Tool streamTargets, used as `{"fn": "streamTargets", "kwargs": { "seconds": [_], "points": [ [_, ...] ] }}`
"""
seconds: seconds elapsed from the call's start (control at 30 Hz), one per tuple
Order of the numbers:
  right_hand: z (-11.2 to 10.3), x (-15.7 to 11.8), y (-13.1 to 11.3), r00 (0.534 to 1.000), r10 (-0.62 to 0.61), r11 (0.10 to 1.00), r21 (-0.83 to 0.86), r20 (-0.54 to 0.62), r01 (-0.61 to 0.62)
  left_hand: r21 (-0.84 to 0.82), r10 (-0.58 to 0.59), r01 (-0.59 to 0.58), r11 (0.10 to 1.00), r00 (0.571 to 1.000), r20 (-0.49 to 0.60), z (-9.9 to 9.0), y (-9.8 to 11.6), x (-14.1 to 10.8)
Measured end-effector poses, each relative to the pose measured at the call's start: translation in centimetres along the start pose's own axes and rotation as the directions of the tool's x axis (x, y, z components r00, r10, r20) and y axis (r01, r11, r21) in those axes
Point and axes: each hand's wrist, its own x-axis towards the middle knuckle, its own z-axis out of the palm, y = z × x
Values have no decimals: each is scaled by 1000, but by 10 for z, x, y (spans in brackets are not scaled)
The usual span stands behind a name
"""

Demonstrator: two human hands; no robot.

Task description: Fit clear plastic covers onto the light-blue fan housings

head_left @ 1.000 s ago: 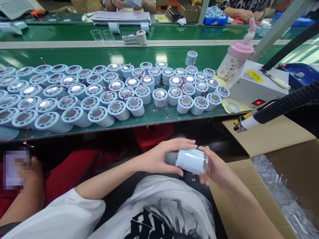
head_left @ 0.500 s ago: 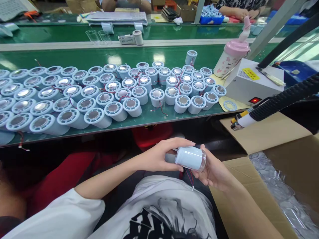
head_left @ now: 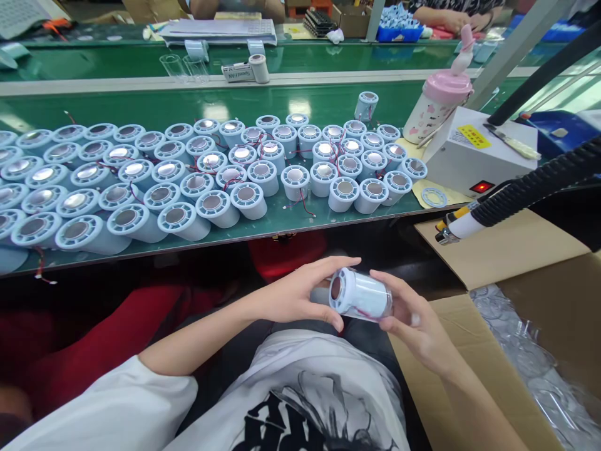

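Note:
A light blue cylinder (head_left: 361,294) with a round dark metal disc at its left end is held above my lap, inside a clear sleeve. Its left end lies between the thumb and fingers of my left hand (head_left: 305,291). Around the clear right end, the thumb and fingers of my right hand (head_left: 417,319) are wrapped. A red wire shows along the cylinder's lower side. Many similar light blue cylinders (head_left: 344,193) stand in rows on the green table (head_left: 291,220) ahead of my hands.
An open cardboard box (head_left: 474,357) with clear plastic sleeves (head_left: 526,357) is at the right. Above it hang a black hose (head_left: 539,181) and a white box (head_left: 479,153) with a red switch. A pink-lidded cup (head_left: 439,106) stands behind. Another person's hands (head_left: 460,22) show across the table.
The cylinder has turned, so its disc end now faces left and toward the camera. My right hand has shifted right, its fingers now over the clear end, and the hanging wires are no longer below.

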Motion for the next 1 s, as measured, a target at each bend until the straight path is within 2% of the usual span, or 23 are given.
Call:
{"fn": "streamTargets", "kwargs": {
  "seconds": [0.07,0.1,0.3,0.5,0.6,0.7,0.9,1.0],
  "points": [
    [3,-1,-1,990,144,966,217,15,-143,-15,32,-32,999,999,19,0,-1,0],
    [5,-2,-1,982,186,944,272,27,-186,-40,26,-24,999,999,35,0,-2,0],
    [7,-2,-1,945,328,911,272,-16,-311,-206,-36,56,977,994,103,2,-14,0],
    [2,3,0,939,342,851,415,28,-322,-230,-16,35,972,996,83,3,-14,6],
    [0,0,-1,932,362,858,401,-27,-322,-217,6,13,976,996,89,3,-12,9],
    [-1,-5,2,918,395,868,339,-29,-363,-233,-12,37,972,994,108,1,-14,10],
    [10,1,12,895,445,851,312,-3,-422,-251,-101,134,959,985,143,4,-26,9],
    [15,9,15,899,421,832,345,118,-435,-176,-257,274,946,960,113,0,-20,12]
  ]
}}
